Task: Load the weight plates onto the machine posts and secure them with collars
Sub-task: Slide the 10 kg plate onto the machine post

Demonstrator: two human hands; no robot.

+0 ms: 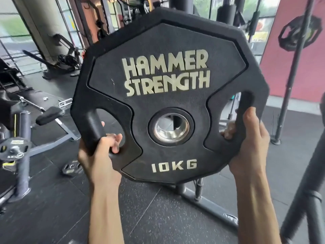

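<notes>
Plate: a black many-sided weight plate (167,95) was held up before the camera, clear of the floor and slightly tilted, borne by the two hands alone
Markings: "HAMMER STRENGTH" and "10KG" were read on the face turned toward the viewer
Centre hole: a metal-lined hole (171,127) was noted at the middle of the plate
Left hand: the left hand (98,152) was clenched round the lower-left grip bar, fingers curled through the cut-out there
Right hand: the right hand (249,143) was wrapped round the right grip bar, fingertips seen through that cut-out
Floor: dark speckled rubber flooring (158,217) was seen below
Frame: a grey frame bar (207,205) was seen lying on the floor under the plate
Left side: a small plate marked 5KG (15,149) was seen mounted on a grey machine; a second small plate (72,169) was lying flat on the floor near it
Right side: a dark pole (295,67) was standing upright; behind it a blurred plate (299,32) was made out against a red wall
</notes>
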